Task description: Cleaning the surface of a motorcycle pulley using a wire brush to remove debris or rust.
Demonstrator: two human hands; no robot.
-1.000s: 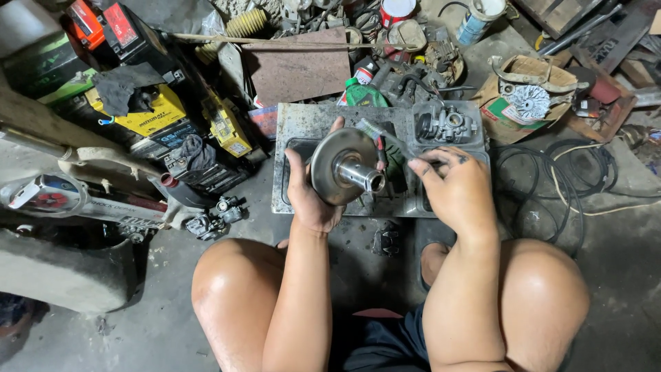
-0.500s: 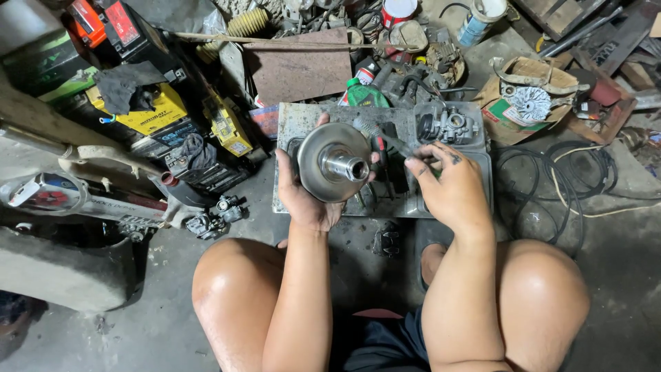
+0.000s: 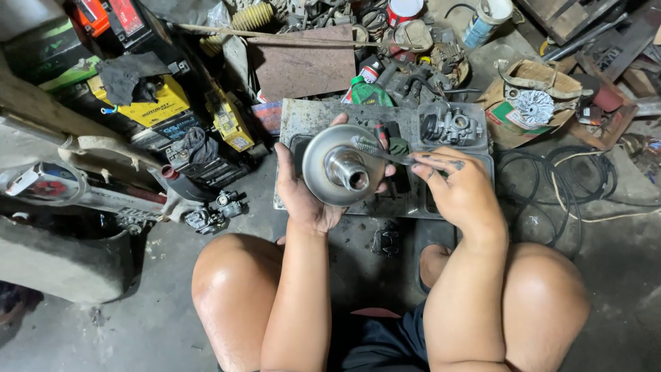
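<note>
Both hands engaged: my left hand [image 3: 308, 196] is clamped on the round metal pulley [image 3: 343, 165] over the grey tray [image 3: 292, 124], while my right hand [image 3: 460, 186], at 3 o'clock, pinches a thin tool [image 3: 382, 151] touching its face.

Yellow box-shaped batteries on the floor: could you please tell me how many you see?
2: one large yellow battery under a dark rag at the left, and a smaller yellow battery just right of it, beside the grey tray. Clutter may hide more.

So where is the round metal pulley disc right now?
In the head view the round metal disc sits centre frame, cupped in the left hand above the grey metal tray. The right hand holds a thin tool against it.
</note>
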